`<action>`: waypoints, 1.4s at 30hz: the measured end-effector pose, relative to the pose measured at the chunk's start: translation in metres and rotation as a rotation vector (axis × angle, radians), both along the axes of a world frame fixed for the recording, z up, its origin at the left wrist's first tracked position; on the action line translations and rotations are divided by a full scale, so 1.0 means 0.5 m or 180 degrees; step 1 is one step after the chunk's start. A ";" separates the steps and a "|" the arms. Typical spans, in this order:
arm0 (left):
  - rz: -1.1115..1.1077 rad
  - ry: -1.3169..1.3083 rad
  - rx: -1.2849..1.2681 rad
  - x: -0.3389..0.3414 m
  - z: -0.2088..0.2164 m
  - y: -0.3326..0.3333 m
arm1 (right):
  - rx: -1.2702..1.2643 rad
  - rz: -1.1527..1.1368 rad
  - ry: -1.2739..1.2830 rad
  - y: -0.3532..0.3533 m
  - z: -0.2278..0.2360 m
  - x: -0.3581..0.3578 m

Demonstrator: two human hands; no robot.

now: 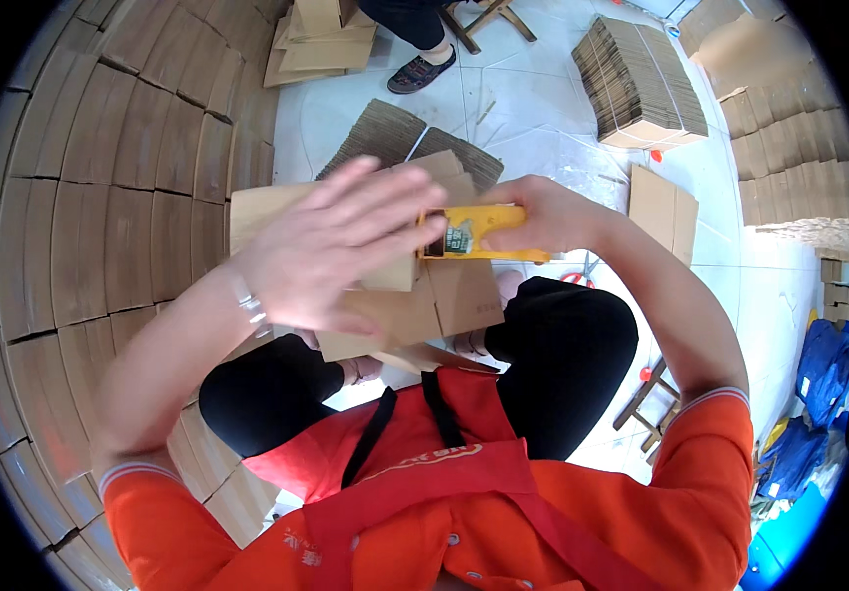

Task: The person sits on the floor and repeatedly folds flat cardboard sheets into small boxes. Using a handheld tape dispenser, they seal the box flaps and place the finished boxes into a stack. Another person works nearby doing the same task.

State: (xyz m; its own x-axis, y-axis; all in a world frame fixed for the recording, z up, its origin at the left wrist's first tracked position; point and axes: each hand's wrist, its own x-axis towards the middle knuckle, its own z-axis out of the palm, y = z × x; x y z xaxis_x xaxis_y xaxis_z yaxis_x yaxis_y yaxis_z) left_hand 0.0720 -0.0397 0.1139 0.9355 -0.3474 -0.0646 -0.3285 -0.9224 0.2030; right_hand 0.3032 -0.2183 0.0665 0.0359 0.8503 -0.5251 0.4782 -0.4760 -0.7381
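Observation:
My right hand (543,219) is closed around a yellow boxy object (483,222) with a dark end and a green-and-white label; its exact kind does not show. It is held level above a partly folded cardboard box (454,295) between my knees. My left hand (345,241), blurred by motion, has its fingers stretched out and passes over the box's left flaps. Its fingertips reach close to the yellow object's dark end; whether they touch cannot be told. Part of the box is hidden beneath my hands.
Stacked cartons (109,217) form a wall at the left. A strapped bundle of flat cardboard (631,84) stands at the far right, with another stack (375,133) ahead. Scissors (582,272) lie right of my knee. A person's shoe (422,72) and a wooden stool (488,22) are at the back.

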 end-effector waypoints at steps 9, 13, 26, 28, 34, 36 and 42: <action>-0.0954 0.0941 0.0402 0.129 -0.062 -0.012 | 0.0110 0.0681 -0.1556 0.021 -0.042 -0.058; -0.0706 0.2392 0.1927 0.174 -0.034 -0.088 | 0.0457 0.0092 -0.1606 -0.024 -0.061 -0.070; 0.1896 -0.0087 0.0618 -0.087 -0.029 0.028 | 0.1761 -0.4286 0.1558 -0.228 -0.074 -0.098; 0.2332 -0.0033 0.0368 -0.145 -0.068 0.044 | 0.1908 -0.4409 0.1512 -0.225 -0.096 -0.089; 0.3064 -0.1869 0.0801 -0.322 0.113 -0.111 | 0.2345 -0.4284 0.1996 -0.222 -0.158 -0.052; 0.3561 -0.2611 0.1604 -0.407 0.218 -0.177 | 0.2338 -0.4330 0.2017 -0.240 -0.164 -0.043; 0.5332 -0.3441 0.4734 -0.740 0.400 -0.295 | 0.2360 -0.4191 0.2023 -0.222 -0.187 -0.028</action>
